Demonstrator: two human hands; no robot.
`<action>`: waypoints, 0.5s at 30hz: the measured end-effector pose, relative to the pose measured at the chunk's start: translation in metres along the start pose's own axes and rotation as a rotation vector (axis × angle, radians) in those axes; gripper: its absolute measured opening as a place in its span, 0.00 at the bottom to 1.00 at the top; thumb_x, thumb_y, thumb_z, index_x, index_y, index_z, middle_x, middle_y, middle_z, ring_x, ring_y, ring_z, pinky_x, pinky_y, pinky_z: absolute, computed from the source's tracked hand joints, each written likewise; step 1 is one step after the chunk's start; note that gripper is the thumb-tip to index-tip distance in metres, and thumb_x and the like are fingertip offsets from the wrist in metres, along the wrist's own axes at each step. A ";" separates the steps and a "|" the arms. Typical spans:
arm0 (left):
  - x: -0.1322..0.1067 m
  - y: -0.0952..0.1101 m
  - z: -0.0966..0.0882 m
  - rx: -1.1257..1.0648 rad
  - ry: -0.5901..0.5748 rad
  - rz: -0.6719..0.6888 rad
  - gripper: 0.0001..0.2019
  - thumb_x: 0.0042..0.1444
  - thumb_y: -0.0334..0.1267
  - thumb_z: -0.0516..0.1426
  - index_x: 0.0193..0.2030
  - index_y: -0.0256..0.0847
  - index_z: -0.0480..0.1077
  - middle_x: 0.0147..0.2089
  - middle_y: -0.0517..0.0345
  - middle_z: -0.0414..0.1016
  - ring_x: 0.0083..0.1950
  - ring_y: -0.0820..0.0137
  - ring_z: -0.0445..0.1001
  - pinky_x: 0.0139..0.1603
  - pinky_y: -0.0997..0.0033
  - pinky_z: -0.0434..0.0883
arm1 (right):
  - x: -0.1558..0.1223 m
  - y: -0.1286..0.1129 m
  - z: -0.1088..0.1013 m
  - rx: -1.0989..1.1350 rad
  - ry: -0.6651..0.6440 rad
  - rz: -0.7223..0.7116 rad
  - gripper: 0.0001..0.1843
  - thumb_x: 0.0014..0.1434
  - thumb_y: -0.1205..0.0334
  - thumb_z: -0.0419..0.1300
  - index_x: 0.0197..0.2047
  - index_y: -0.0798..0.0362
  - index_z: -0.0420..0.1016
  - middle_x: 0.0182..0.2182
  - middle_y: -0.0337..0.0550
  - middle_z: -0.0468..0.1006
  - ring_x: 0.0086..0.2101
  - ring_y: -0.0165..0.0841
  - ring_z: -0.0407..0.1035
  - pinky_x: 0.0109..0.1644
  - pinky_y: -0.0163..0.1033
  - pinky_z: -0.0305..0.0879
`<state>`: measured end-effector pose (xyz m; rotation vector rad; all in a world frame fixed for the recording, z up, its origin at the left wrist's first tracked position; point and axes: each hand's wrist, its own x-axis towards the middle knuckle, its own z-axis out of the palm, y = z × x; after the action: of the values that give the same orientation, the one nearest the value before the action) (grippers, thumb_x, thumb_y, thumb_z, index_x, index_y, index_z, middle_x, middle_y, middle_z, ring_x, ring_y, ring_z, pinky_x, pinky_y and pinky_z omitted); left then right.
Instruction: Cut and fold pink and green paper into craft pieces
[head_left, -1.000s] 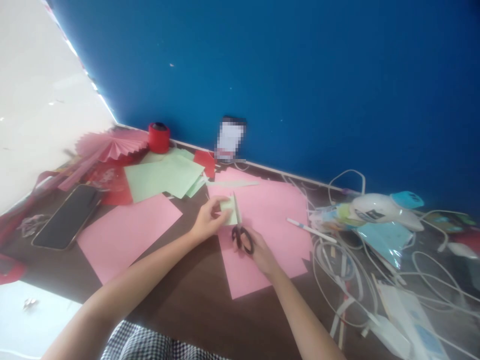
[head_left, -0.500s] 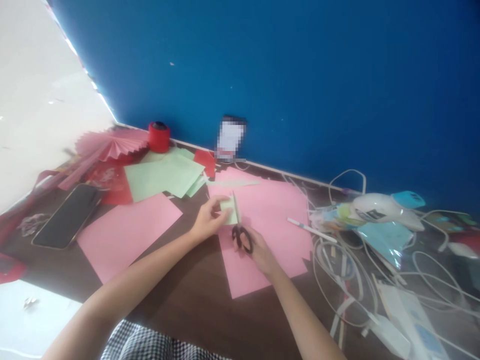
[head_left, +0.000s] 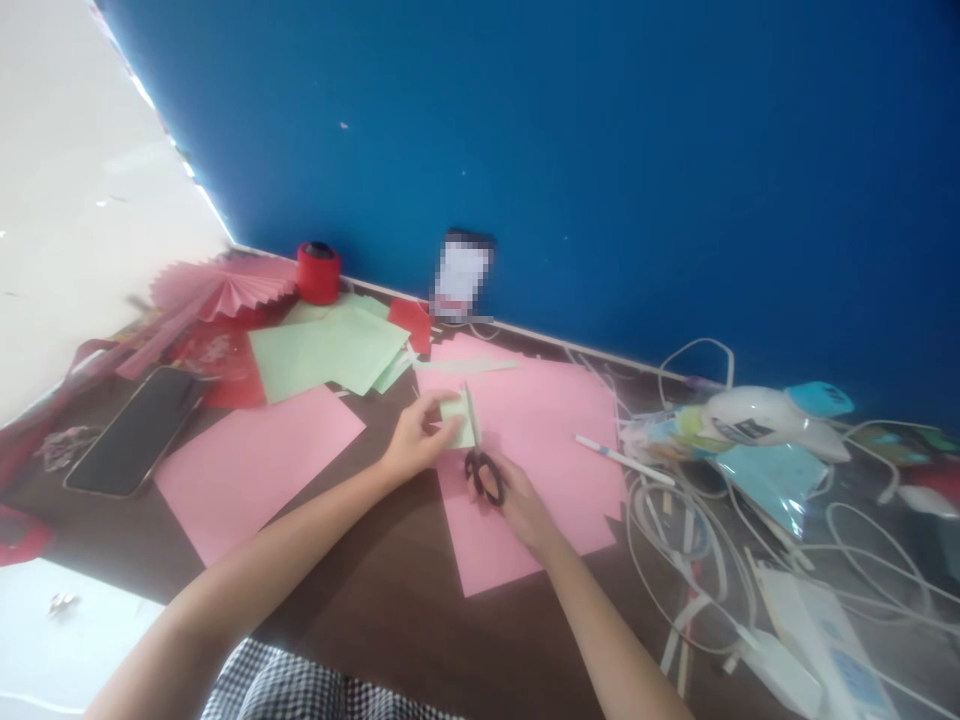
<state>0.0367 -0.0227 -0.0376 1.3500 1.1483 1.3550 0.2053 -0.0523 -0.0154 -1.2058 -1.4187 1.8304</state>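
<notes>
Between the fingers and thumb of my left hand (head_left: 418, 437) is a small piece of pale green paper (head_left: 463, 424). My right hand (head_left: 517, 505) is closed on black-handled scissors (head_left: 486, 476), whose blades point away from me along the right edge of the green piece. Whether the blades are parted I cannot tell. Both hands are over pink paper sheets (head_left: 551, 470) on the dark table (head_left: 360, 610). A thin pale green strip (head_left: 480, 365) lies across the pink paper just beyond my hands.
To the left are another pink sheet (head_left: 259, 470), green sheets (head_left: 326, 345), a dark phone (head_left: 135, 430), a pleated pink fan (head_left: 229, 288) and a red cylindrical object (head_left: 318, 275). A second phone (head_left: 461, 278) leans on the blue wall. White cables (head_left: 675, 580) and a pen (head_left: 622, 460) lie right.
</notes>
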 end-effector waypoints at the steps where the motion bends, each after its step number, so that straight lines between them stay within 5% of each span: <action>1: 0.000 0.000 0.000 0.000 0.000 0.001 0.14 0.52 0.39 0.56 0.45 0.38 0.66 0.33 0.58 0.68 0.27 0.78 0.63 0.25 0.81 0.64 | 0.000 0.000 0.000 0.001 0.002 0.001 0.20 0.56 0.44 0.53 0.35 0.55 0.63 0.22 0.38 0.67 0.23 0.27 0.58 0.26 0.34 0.54; 15: 0.001 0.000 0.000 0.004 0.005 -0.017 0.14 0.52 0.39 0.56 0.45 0.37 0.66 0.33 0.57 0.68 0.29 0.77 0.64 0.26 0.81 0.65 | 0.001 0.003 -0.001 -0.013 0.003 -0.006 0.20 0.56 0.44 0.53 0.37 0.55 0.64 0.22 0.37 0.67 0.23 0.26 0.58 0.27 0.34 0.54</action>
<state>0.0366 -0.0218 -0.0376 1.3367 1.1642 1.3455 0.2059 -0.0518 -0.0188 -1.2083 -1.4330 1.8178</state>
